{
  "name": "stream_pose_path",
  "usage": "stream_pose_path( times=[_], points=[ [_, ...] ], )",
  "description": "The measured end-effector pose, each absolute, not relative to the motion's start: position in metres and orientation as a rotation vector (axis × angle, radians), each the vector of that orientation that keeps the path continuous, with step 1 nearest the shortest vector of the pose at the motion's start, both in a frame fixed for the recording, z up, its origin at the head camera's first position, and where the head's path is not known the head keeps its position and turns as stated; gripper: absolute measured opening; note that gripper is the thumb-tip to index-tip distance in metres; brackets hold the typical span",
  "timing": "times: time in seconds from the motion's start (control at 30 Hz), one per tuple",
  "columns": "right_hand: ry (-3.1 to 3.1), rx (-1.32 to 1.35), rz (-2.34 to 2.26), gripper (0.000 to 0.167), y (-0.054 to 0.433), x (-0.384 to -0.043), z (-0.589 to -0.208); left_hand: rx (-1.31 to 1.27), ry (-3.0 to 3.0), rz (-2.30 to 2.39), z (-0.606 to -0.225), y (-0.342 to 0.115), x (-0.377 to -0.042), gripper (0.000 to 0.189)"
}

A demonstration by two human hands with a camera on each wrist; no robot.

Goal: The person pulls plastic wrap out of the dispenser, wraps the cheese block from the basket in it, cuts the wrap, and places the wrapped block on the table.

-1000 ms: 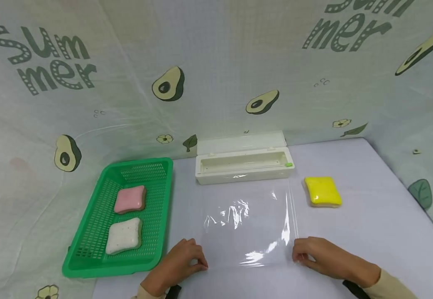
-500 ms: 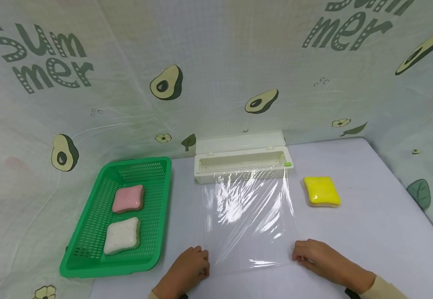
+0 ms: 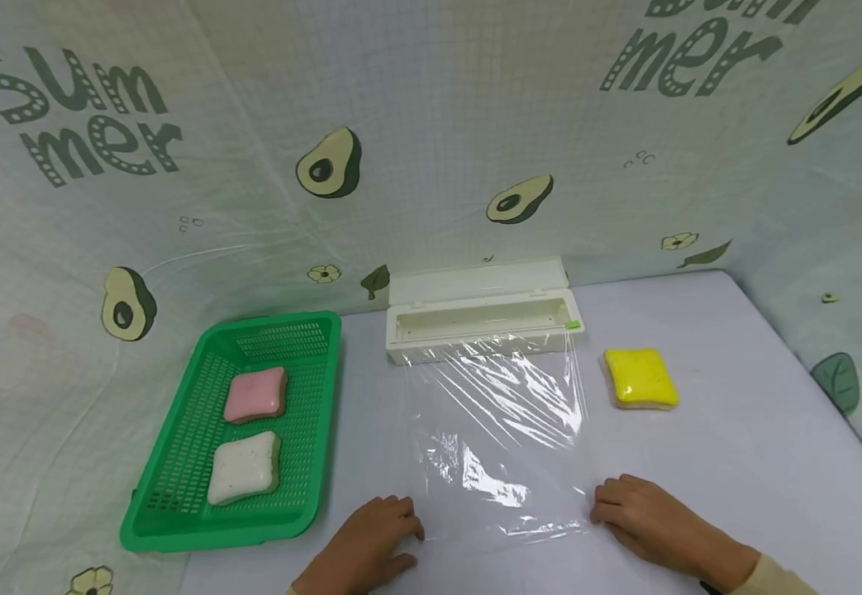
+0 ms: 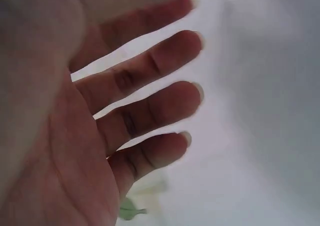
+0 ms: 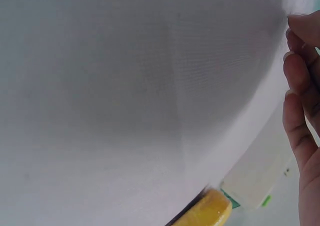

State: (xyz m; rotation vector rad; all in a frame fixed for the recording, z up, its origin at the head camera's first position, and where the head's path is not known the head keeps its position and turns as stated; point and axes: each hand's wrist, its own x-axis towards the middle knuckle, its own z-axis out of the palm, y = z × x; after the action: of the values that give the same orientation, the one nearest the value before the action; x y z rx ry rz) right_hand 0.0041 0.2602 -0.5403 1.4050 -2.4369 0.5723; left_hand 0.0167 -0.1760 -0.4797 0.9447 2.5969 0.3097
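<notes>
A clear sheet of cling film (image 3: 490, 471) stretches from the white dispenser box (image 3: 483, 343) toward me, creased and shiny. My left hand (image 3: 371, 541) is beside its near left corner, thumb and fingers apart. In the left wrist view that hand's fingers (image 4: 170, 103) are spread and loosely extended, with nothing between them. At the near right corner of the film is my right hand (image 3: 650, 521), thumb and index fingertip together, pinching the edge. The right wrist view shows these fingertips (image 5: 299, 23) meeting, though the thin film is hard to make out there.
A green basket (image 3: 330, 413) on the left holds a pink sponge-like block (image 3: 255, 395) and a white one (image 3: 245, 468). A yellow block (image 3: 640, 378) lies to the right of the film. Behind the box, whose lid (image 3: 478, 283) is raised, hangs a patterned curtain (image 3: 416, 124).
The film has risen off the table onto the box's front edge and its creases have shifted. My left hand's thumb and fingers have parted from its corner; the right hand has moved slightly right.
</notes>
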Motion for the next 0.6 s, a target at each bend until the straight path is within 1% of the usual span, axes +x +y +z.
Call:
stream_pose_path(
  times=[0.03,0.13,0.17,0.2,0.27,0.33,0.37,0.4,0.43,0.47,0.6],
  points=[
    [-2.435,1.402,0.56,0.008,0.26,0.004,-0.541,0.945,2.596,0.343,-0.472,-0.178,0.016,0.019],
    [-2.423,1.388,0.548,0.008,0.259,0.003,-0.542,0.956,2.618,0.457,-0.445,-0.186,0.011,0.017],
    [-2.414,1.383,0.546,0.009,0.259,0.003,-0.543,0.97,2.64,0.5,-0.435,-0.191,0.01,0.016],
    [-2.403,1.378,0.544,0.015,0.258,0.003,-0.543,0.979,2.664,0.543,-0.426,-0.197,0.009,0.015],
    [-2.394,1.382,0.549,0.018,0.258,0.002,-0.543,1.033,2.751,0.615,-0.411,-0.211,0.005,0.018],
    [-2.388,1.39,0.548,0.015,0.257,0.001,-0.543,1.079,2.866,0.637,-0.401,-0.227,0.001,0.022],
    [-2.387,1.398,0.542,0.007,0.258,0.001,-0.543,1.073,2.91,0.628,-0.396,-0.235,-0.002,0.023],
    [-2.389,1.405,0.537,0.006,0.258,0.001,-0.543,1.042,2.946,0.617,-0.391,-0.243,-0.005,0.024],
    [-2.392,1.412,0.528,0.014,0.259,0.001,-0.543,1.014,2.983,0.609,-0.388,-0.252,-0.009,0.024],
    [-2.393,1.416,0.522,0.018,0.259,0.0,-0.542,0.962,3.011,0.589,-0.385,-0.261,-0.012,0.023],
    [-2.404,1.417,0.529,0.021,0.26,0.0,-0.542,0.854,3.042,0.649,-0.383,-0.301,-0.031,0.023]
  ],
)
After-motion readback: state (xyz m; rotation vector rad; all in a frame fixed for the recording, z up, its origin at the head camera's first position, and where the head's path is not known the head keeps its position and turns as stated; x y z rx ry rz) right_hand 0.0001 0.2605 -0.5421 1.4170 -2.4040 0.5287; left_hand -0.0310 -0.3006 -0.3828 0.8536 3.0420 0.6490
